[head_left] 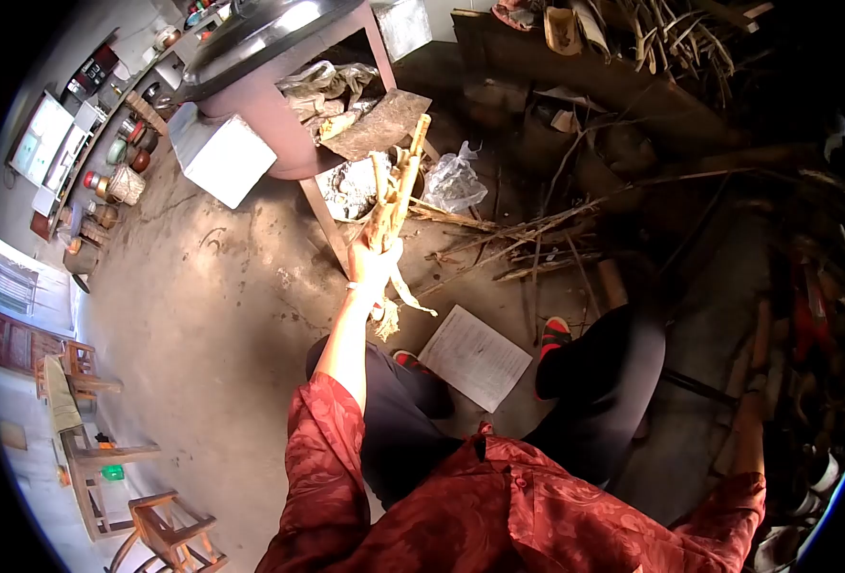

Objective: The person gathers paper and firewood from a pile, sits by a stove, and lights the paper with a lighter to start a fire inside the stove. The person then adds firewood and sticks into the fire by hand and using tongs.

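My left hand (373,265) is wrapped round a bundle of dry, pale stalks (394,201), thick pieces pointing up and frayed husk hanging below the fist. Just beyond the bundle stands a pinkish stove (260,119) with a wide dark pan lid (270,38) on top. Grey ash (348,189) shows under it, beside the stalks. My right hand (755,396) is far out to the right in deep shadow, near an upright stick (761,334). Its fingers are too dark to make out.
A pale flat board (475,358) lies on the floor between my feet. Thin branches (556,224) spread across the right side, with a clear plastic bag (454,180) near the stove. More firewood (680,43) is heaped at the back right. Wooden chairs (169,530) stand at far left.
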### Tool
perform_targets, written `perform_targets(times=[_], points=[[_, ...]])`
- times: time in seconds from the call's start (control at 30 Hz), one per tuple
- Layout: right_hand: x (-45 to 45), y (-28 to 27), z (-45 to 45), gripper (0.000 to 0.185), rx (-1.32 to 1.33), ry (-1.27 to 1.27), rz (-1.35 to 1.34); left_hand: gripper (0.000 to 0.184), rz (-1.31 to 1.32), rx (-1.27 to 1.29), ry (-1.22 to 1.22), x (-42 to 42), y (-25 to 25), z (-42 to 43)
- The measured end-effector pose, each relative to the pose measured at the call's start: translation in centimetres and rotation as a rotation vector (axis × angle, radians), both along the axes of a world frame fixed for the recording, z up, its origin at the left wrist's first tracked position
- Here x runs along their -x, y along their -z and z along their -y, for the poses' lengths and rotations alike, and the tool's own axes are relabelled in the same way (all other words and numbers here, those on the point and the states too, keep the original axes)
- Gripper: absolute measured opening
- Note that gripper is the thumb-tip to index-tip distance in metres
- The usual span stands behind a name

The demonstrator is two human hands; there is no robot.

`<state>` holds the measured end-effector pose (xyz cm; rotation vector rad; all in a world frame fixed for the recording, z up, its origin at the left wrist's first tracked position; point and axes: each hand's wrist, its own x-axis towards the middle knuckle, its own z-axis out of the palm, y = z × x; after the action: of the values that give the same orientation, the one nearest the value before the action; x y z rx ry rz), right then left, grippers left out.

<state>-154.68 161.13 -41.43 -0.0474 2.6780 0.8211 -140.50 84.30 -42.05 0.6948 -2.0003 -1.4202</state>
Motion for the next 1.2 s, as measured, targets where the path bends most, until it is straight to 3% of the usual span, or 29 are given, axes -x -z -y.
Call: perform_targets(times=[0.1,0.23,0.5,0.53,0.67,0.97,1.07,1.2], points=[[0.9,1.4,0.5,0.031,-0.002,-0.002,-0.015,0.025,0.132,0.181,0.009,0.5,0.5,0.1],[2.2,1.7,1.7,0.034,0.016,-0.008,-0.039,0.019,0.088,0.369,-0.018,1.9,1.0,0.8],[1.4,2.5,1.0,0.041,0.044,-0.028,-0.059,0.019,0.174,0.309,-0.091,1.0,0.7,2.7],[1.1,2.5,1.0,0.041,0.038,-0.033,-0.056,0.033,0.290,0.291,-0.062,0.6,0.7,3.3],[0.3,2.5,0.1,0.045,0.056,-0.046,-0.062,0.032,0.321,0.328,-0.153,0.3,1.4,4.0],[-1.2,1.2,0.3,0.053,0.062,-0.100,-0.084,0.031,0.248,0.261,-0.219,0.0,0.7,4.3],[-1.1,0.1,1.1,0.056,0.078,-0.125,-0.101,0.020,0.059,0.272,-0.293,0.3,0.2,3.8],[-1.3,-2.7,2.9,0.059,0.135,-0.164,-0.152,0.026,0.044,0.135,-0.357,0.7,1.4,5.2]])
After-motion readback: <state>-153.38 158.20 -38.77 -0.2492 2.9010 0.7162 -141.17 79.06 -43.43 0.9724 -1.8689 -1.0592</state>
